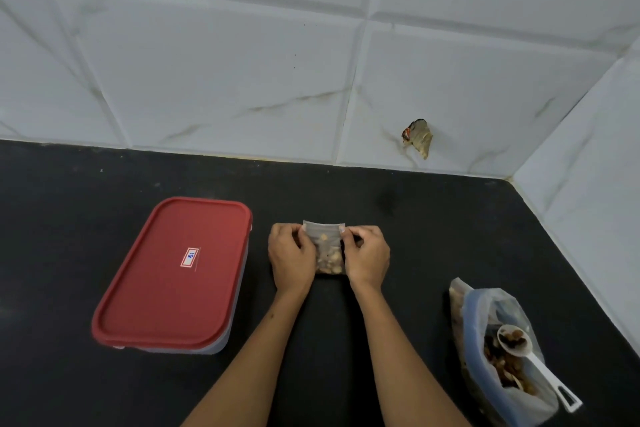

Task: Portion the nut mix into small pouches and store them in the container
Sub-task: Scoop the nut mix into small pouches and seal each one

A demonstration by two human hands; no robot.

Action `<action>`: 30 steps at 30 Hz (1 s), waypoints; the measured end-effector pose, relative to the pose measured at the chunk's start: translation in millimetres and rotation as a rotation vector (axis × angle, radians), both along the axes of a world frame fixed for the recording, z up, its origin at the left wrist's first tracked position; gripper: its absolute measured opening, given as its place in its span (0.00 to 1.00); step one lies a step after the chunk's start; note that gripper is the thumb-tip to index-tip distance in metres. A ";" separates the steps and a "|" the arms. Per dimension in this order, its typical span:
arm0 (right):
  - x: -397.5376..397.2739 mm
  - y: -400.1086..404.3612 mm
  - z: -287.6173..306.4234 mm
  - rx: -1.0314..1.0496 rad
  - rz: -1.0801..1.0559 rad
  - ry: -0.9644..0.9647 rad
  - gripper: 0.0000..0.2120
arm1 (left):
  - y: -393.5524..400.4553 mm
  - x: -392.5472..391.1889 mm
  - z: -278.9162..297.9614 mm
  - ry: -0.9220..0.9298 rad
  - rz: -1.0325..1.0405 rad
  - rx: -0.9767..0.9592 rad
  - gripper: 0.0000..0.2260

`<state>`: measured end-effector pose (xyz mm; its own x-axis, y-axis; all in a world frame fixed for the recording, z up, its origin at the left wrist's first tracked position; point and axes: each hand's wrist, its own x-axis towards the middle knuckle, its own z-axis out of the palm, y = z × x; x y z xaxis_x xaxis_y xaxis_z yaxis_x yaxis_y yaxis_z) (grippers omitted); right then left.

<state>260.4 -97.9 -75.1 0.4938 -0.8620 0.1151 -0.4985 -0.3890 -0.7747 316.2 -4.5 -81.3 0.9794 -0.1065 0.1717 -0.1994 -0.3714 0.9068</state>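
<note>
Head view, mid-frame: left hand (290, 255) and right hand (367, 255) are pinching the top corners of a small clear plastic pouch of nuts (328, 250), lying between them on the black countertop (398, 219).

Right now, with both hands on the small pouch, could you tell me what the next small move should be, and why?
Probably run the fingers along the top to seal it. The left hand and right hand pinch the top corners of the small pouch, which already holds nuts, while the container is still lidded.

Looks like a home kitchen corner to me: black stone tabletop (398, 212), marbled white wall tiles (214, 73), and a red-lidded food container (173, 274) sitting out.
</note>
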 end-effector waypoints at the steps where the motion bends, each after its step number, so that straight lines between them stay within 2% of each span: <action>1: -0.3 -0.6 -1.1 0.002 0.000 -0.005 0.10 | -0.1 -0.2 -0.9 0.006 -0.005 0.001 0.05; 10: -1.4 -1.3 2.3 -0.025 0.023 0.050 0.13 | -0.5 0.7 -0.5 0.042 -0.008 0.027 0.07; 17: -11.4 -5.4 7.6 0.093 0.133 0.002 0.14 | 0.4 1.2 2.3 0.085 0.009 -0.064 0.10; 20: -16.3 -5.0 9.6 0.280 0.100 -0.102 0.15 | 2.4 -2.1 7.2 0.125 -0.005 -0.144 0.11; 24: -39.5 11.5 17.9 0.544 0.064 -0.252 0.20 | 8.0 -22.7 23.4 0.088 0.003 -0.203 0.13; 27: -68.3 25.0 44.0 0.558 0.073 -0.368 0.20 | 4.8 -53.9 54.0 0.113 -0.031 -0.302 0.13; 30: -103.7 29.2 76.6 0.411 0.028 -0.517 0.16 | -6.2 -93.1 82.4 0.283 -0.179 -0.458 0.09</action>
